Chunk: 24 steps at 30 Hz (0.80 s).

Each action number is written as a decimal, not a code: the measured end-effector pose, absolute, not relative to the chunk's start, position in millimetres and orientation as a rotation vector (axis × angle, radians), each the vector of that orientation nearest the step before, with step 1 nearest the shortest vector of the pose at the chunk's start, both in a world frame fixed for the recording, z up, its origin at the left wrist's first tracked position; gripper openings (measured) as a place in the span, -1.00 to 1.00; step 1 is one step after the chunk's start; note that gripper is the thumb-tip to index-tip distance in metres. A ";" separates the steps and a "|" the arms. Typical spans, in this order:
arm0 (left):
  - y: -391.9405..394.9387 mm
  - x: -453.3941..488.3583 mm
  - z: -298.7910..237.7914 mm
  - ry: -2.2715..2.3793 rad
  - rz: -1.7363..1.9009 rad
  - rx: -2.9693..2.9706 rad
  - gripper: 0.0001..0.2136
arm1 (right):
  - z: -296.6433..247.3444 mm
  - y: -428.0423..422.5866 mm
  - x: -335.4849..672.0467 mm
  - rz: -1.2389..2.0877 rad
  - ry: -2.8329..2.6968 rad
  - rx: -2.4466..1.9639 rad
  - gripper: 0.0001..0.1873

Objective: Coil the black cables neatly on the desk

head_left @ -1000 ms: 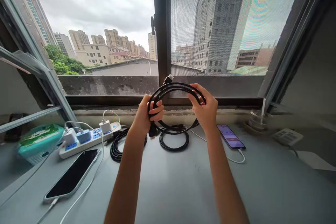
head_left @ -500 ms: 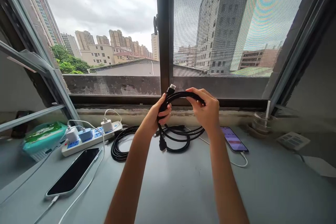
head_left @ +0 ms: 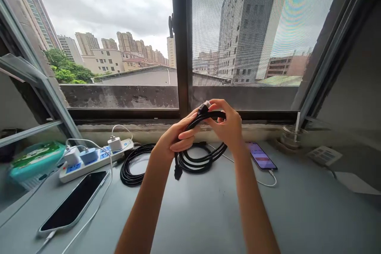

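head view: a looped black cable (head_left: 202,117) is held up by two bare hands over the middle of the tabletop (head_left: 202,218). the left hand (head_left: 182,135) is closed around one side of the loop. the right hand (head_left: 226,124) pinches the top between thumb and fingers, one fingertip at the pale tip of the upper plug (head_left: 203,108). the lower plug (head_left: 177,173) is below the left hand; whether it touches the tabletop cannot be told. a small coil (head_left: 200,144) lies behind the loop, partly hidden, with a large coil (head_left: 126,170) to its left. farther left are a power strip (head_left: 66,176) with adapters (head_left: 89,155), a dark phone (head_left: 74,202) and a teal pack (head_left: 32,168). to the right, a lit phone (head_left: 262,156) lies joined to a white cord (head_left: 275,180); beyond it stands a jar (head_left: 290,137).
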<state>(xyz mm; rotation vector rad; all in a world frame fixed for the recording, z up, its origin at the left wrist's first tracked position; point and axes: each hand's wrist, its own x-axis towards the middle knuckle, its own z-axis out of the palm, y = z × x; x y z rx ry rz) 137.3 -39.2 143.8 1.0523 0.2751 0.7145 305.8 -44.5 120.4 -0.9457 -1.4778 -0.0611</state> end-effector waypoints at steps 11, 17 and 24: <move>-29.5 112.3 146.6 0.470 0.694 1.225 -0.75 | 126.5 -53.5 290.5 0.038 -1.578 -0.863 -0.78; -56.0 126.9 155.4 0.806 0.966 1.732 -0.69 | 125.6 -46.2 295.8 0.055 -1.590 -0.830 -0.79; -50.8 133.3 153.7 0.996 1.158 1.769 -0.61 | 132.9 -63.3 294.3 0.249 -1.543 -0.859 -0.72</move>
